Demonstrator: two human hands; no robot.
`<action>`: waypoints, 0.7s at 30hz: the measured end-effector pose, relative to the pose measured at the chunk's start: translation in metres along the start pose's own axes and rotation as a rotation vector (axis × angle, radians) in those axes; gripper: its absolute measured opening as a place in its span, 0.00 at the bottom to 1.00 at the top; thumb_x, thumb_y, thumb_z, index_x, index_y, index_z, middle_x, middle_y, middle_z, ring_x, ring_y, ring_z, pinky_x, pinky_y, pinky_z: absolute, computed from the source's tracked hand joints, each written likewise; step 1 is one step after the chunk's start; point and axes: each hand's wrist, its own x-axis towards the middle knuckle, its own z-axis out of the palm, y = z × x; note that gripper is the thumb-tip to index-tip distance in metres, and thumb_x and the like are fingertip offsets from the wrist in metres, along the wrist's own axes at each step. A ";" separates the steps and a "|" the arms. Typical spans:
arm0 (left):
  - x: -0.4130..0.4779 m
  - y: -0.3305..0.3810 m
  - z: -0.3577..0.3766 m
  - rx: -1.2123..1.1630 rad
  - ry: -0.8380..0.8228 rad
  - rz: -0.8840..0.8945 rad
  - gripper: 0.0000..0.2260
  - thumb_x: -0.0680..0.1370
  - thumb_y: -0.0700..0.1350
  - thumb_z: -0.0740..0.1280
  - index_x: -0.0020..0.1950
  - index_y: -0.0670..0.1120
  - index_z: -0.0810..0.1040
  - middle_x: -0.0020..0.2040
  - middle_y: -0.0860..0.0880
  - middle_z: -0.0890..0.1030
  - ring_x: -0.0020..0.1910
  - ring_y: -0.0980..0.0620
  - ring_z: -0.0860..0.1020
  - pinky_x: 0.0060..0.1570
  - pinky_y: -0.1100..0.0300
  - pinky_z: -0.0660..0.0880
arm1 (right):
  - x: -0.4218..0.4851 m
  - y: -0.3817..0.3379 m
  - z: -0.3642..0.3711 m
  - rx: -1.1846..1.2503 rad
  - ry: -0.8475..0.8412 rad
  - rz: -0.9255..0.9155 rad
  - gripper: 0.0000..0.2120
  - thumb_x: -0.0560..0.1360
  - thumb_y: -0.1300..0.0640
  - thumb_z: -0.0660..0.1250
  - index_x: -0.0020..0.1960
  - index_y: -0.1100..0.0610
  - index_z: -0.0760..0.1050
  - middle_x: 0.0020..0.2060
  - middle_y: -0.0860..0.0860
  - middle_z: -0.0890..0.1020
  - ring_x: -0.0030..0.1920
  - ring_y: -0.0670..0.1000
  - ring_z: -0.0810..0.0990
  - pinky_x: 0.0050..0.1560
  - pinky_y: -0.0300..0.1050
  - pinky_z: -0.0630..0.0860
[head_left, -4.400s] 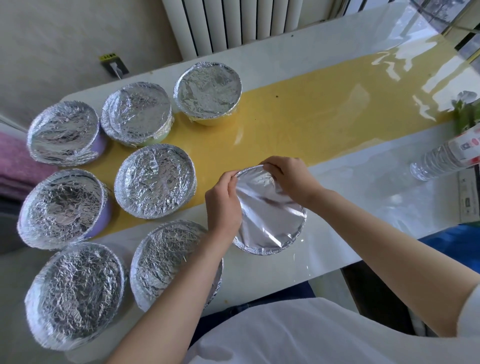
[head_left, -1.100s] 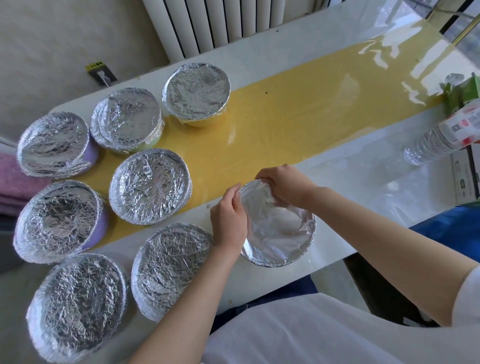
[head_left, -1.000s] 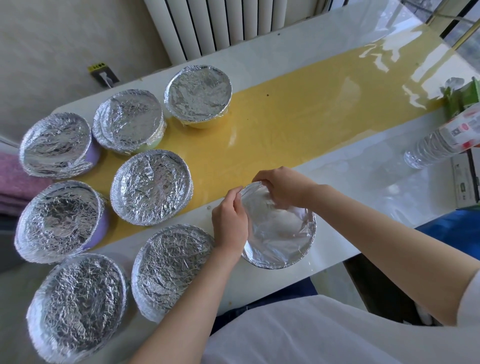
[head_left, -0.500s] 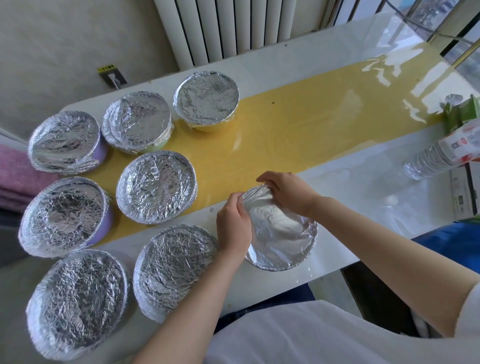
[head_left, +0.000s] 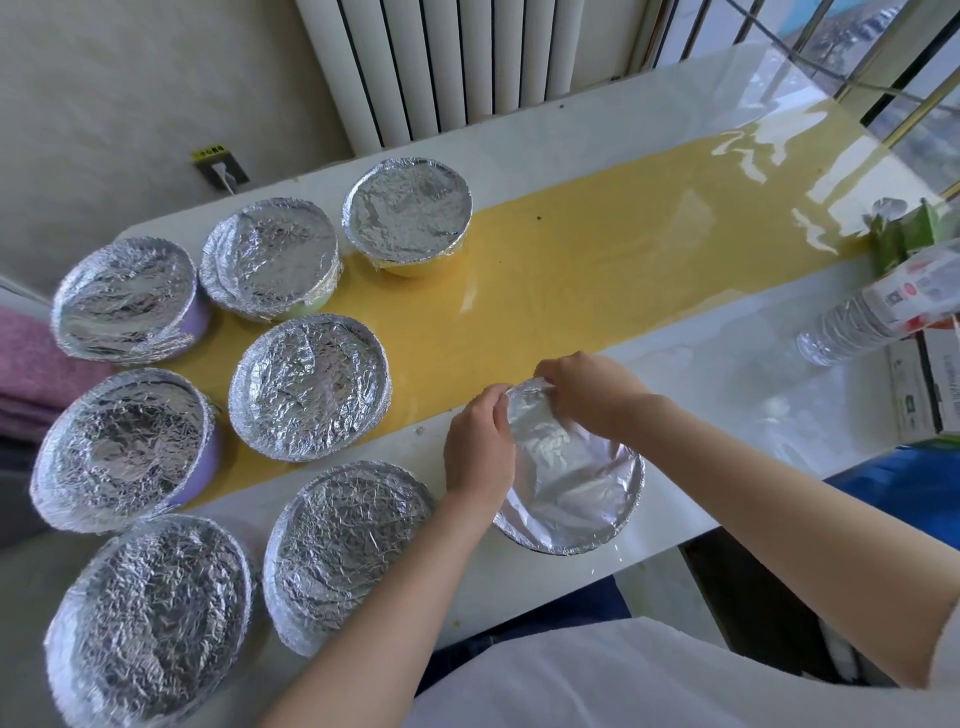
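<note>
Nearest us, on the white near strip of the table (head_left: 727, 374), sits the foil-topped bowl (head_left: 576, 499). Our left hand (head_left: 478, 447) pinches its foil at the left rim. Our right hand (head_left: 592, 395) curls over the far rim, gripping foil. Seven foil-wrapped bowls (head_left: 309, 387) stand to the left, a water bottle (head_left: 857, 322) is at the far right, and a radiator (head_left: 441, 67) stands beyond.

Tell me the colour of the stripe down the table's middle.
Yellow stripe, seen in the head view.
</note>
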 end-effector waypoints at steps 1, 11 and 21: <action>0.003 0.002 0.001 0.004 0.000 0.003 0.13 0.82 0.42 0.55 0.60 0.43 0.77 0.48 0.44 0.82 0.45 0.45 0.78 0.39 0.58 0.69 | 0.003 -0.003 -0.002 0.008 -0.018 -0.026 0.13 0.76 0.64 0.57 0.58 0.57 0.75 0.47 0.57 0.81 0.46 0.60 0.79 0.39 0.47 0.72; 0.005 0.005 0.001 0.000 0.049 0.086 0.09 0.81 0.39 0.58 0.53 0.40 0.78 0.36 0.43 0.79 0.30 0.50 0.69 0.31 0.63 0.58 | 0.007 -0.004 0.004 0.207 0.105 -0.072 0.10 0.74 0.64 0.63 0.49 0.59 0.82 0.43 0.55 0.85 0.43 0.56 0.80 0.46 0.49 0.74; 0.004 0.006 0.000 0.039 -0.025 0.057 0.19 0.80 0.34 0.57 0.71 0.44 0.68 0.59 0.42 0.79 0.59 0.50 0.77 0.55 0.63 0.72 | -0.003 0.004 0.009 0.379 0.197 -0.049 0.10 0.78 0.61 0.62 0.51 0.62 0.82 0.41 0.57 0.84 0.40 0.58 0.80 0.47 0.50 0.73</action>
